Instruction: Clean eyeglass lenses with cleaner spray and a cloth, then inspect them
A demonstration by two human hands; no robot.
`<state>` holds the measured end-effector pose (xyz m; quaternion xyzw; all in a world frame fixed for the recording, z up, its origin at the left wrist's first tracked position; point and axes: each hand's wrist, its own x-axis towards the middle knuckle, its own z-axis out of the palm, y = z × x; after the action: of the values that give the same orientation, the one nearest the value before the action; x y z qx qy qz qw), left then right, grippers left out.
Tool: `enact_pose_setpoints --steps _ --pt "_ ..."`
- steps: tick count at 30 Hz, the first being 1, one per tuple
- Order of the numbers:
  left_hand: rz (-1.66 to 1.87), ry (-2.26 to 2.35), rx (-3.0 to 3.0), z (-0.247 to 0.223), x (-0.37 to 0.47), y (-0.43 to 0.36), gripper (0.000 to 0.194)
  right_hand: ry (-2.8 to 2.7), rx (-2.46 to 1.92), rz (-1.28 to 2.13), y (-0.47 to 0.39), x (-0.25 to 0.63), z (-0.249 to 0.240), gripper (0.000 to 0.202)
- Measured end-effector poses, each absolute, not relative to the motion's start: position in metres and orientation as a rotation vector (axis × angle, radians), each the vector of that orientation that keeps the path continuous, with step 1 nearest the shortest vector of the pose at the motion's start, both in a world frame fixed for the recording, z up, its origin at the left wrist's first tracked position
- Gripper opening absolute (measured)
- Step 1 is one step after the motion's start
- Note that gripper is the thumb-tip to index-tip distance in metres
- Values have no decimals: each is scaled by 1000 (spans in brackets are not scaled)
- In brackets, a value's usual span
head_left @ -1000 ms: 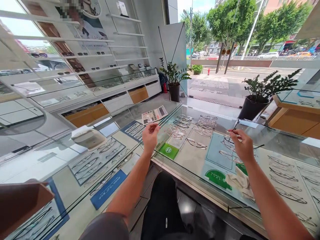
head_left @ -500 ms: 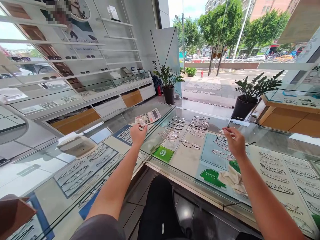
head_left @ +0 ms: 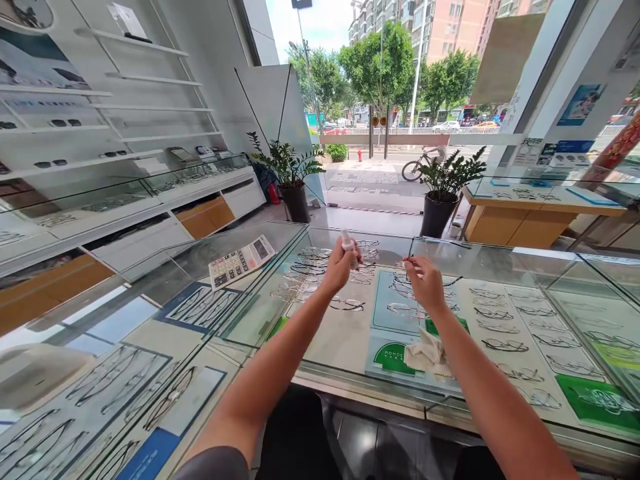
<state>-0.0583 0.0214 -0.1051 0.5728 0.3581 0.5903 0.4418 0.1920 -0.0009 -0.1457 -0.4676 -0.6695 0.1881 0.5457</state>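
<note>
My left hand (head_left: 341,267) is wrapped round a small white spray bottle (head_left: 347,241), held upright above the glass counter. To its right, my right hand (head_left: 425,280) pinches a dark-framed pair of glasses (head_left: 453,283) by one side; part of the frame is hidden behind the fingers. A crumpled cream cloth (head_left: 426,353) lies on the counter below my right hand. Rows of glasses (head_left: 495,312) show under the glass around both hands.
A calculator (head_left: 242,261) lies on the glass at the left. Potted plants (head_left: 296,200) (head_left: 440,208) stand beyond the counter. A beige object (head_left: 45,377) sits at the left edge. Shelves line the left wall.
The view has turned to the right. My left hand has moved from beside the calculator toward my right hand, bringing the white bottle with it. My right hand still holds the glasses.
</note>
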Motion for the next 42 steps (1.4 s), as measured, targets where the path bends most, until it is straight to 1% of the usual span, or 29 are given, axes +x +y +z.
enact_pose_setpoints --steps 2,4,6,9,10,13,15,19,22,26,37,42 --pt "1320 780 1344 -111 -23 28 36 -1607 -1107 409 1 193 -147 39" --pt "1275 727 1308 -117 -4 30 39 -1607 -1108 406 2 193 -148 38" --pt "1249 649 1228 -122 1 29 39 -1598 -1101 424 2 193 -147 36" --pt "1173 512 1100 -124 -8 22 35 -1608 -1082 445 1 192 -144 36" --pt "1144 490 1089 -122 -12 20 40 -1614 -1077 457 0 191 -143 36" --pt "1071 490 1119 -117 -21 15 72 -1632 -1057 512 -5 188 -140 33" --pt "1054 489 1145 -115 -23 14 80 -1640 -1029 551 -9 184 -137 31" --pt "1154 528 1239 -119 -18 16 73 -1640 -944 673 -18 177 -131 28" --pt "1256 717 1445 -124 -15 18 67 -1624 -878 879 -23 174 -127 29" --pt "1233 806 1592 -127 -14 18 65 -1583 -804 1122 -25 173 -123 30" --pt "1205 844 1634 -123 -15 12 62 -1606 -723 1223 -25 175 -122 30" --pt "1174 881 1675 -122 -14 10 61 -1445 -702 1306 -22 177 -121 29"
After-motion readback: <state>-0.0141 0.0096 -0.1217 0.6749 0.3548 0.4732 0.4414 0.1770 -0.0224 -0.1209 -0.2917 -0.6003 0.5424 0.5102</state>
